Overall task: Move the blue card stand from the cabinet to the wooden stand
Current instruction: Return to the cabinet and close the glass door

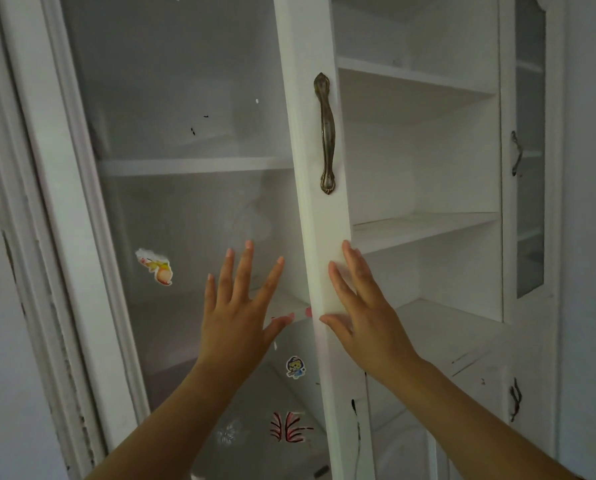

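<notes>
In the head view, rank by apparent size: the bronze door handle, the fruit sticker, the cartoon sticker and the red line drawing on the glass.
1. Bronze door handle, clearly longest.
2. Red line drawing.
3. Fruit sticker, close to the drawing; that order is unsure.
4. Cartoon sticker, smallest.

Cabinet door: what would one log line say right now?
left hand: open, by glass | right hand: flat on door edge | blue card stand: unseen

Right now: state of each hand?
Left hand: open, fingers spread at the glass door, holding nothing.
Right hand: open, flat against the door edge, gripping nothing.
</notes>
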`<control>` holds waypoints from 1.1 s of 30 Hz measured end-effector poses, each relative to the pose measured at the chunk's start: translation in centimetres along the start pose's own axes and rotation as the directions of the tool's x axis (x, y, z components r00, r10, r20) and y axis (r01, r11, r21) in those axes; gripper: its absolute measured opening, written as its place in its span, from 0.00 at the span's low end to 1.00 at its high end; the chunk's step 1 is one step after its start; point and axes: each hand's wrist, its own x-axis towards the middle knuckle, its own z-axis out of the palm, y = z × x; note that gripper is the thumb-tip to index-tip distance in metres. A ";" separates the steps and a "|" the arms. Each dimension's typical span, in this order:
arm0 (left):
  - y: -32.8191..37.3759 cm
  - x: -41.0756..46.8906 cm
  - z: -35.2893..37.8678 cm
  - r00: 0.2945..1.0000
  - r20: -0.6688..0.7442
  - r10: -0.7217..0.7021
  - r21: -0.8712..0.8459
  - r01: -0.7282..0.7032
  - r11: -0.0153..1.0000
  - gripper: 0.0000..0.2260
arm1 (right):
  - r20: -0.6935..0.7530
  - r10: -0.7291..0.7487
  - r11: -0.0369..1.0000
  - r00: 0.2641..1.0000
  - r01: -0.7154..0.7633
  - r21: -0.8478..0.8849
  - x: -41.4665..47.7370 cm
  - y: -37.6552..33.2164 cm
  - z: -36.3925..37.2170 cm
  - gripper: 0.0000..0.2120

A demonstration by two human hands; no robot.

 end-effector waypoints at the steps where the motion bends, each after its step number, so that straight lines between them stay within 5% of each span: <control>1: 0.0 0.1 0.1 1.000 0.001 0.001 0.008 -0.001 1.000 0.34 | 0.005 -0.005 1.000 1.000 0.005 -0.021 0.1 0.1 0.3 0.35; 7: -0.3 0.8 1.1 1.000 0.002 0.016 0.053 -0.016 0.998 0.39 | 0.066 -0.058 0.989 0.996 0.066 -0.130 1.4 1.2 1.8 0.36; 33: -1.3 3.3 5.5 0.995 0.055 -0.086 0.283 0.067 0.957 0.42 | 0.206 -0.225 0.974 0.952 0.211 0.087 5.9 7.0 8.9 0.45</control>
